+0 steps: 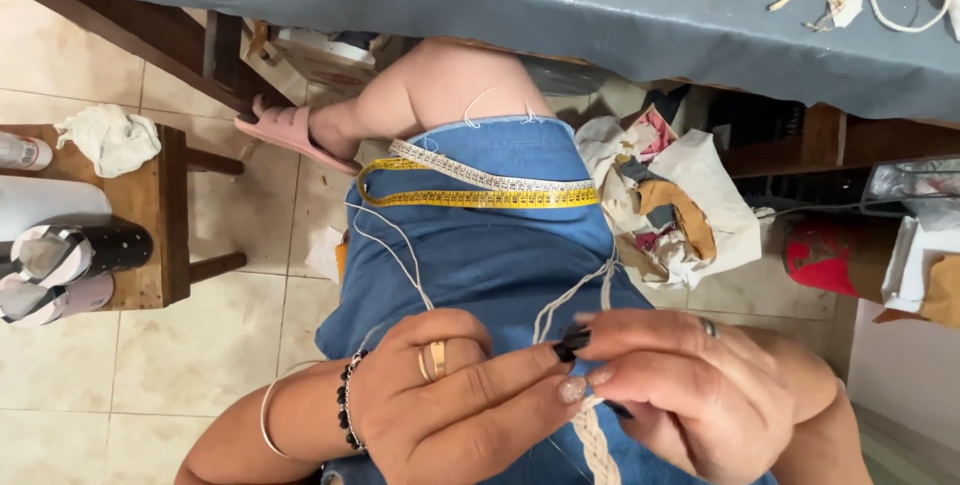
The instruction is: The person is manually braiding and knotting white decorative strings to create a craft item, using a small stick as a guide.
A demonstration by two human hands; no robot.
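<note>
Cream cord strands (400,255) run across the blue denim lap (490,245) into both hands. Head view: left hand (450,400) and right hand (690,395) pinch the braided cord (597,445) between their fingertips, fingers closed on it. A yellow measuring tape (480,190) lies over the knee. Risk: the loose strands could tangle or slip from the pinch, loosening the braid.

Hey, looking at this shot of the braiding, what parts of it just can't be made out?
Head view only:
- Braided cord: its lower end is cut off by the bottom edge.
- Where the loose strands cross: hidden behind the left hand and right hand fingertips.
- Things on the grey table: cut off by the top edge.
</note>
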